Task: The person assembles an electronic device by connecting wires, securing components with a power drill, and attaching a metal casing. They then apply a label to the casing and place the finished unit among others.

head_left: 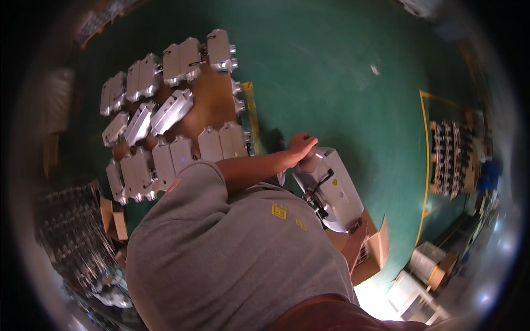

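Note:
A silver metal muffler (338,187), flat-sided with a tapered end, is held slanted in front of me, right of my body. My left hand (302,144) is closed round the short pipe stub at its far end. At its near end, my right hand (358,233) grips the edge, with its fingers partly hidden. A black cable with a plug (326,181) lies across its face. Below the near end stands an open cardboard box (379,240), whose contents are mostly hidden.
Several similar silver mufflers (179,58) lie in rows on brown cardboard (212,102) at the left. Yellow lines (425,165) mark the green floor (331,71). Stacked metal parts (450,157) stand at the right, and a rack of shiny parts (77,234) at the lower left.

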### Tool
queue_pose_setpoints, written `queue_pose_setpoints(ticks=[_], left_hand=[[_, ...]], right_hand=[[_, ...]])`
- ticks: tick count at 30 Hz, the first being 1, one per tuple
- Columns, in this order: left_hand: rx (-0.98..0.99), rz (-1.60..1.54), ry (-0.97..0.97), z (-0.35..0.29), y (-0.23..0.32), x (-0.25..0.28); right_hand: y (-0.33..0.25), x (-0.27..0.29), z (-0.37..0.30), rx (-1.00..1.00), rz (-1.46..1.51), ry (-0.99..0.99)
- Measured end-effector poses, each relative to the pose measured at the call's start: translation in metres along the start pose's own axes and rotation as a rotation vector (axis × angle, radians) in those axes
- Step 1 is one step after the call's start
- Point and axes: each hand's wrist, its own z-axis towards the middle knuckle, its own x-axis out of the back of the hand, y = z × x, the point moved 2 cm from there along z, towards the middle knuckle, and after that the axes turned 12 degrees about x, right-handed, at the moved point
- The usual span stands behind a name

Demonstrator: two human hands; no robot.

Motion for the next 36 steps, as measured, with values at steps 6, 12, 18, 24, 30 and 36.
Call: queue_pose_setpoints(ticks=[6,12,18,24,30,36], left_hand=[[0.168,-0.186,0.073,0.059,0.085,0.004],[0.091,-0.244,0.285,0.11,0.148,0.037],[0.11,-0.483,0.533,0.14,0.171,0.088],[-0.054,-0.743,0.858,0.134,0.142,0.145],[0.146,-1.132,1.022,0.109,0.107,0.174],[0.189,-1.569,0.994,0.113,0.053,0.198]], right_hand=[[-0.074,-0.114,0.11,0.017,0.034,-0.145],[-0.147,-0.269,0.17,0.043,-0.079,-0.356],[-0.189,-0.456,0.207,0.13,-0.178,-0.725],[-0.231,-0.646,0.144,0.289,-0.528,-1.161],[-0.206,-0.805,0.043,0.496,-0.724,-1.546],[-0.163,-0.908,-0.106,0.736,-1.068,-1.853]])
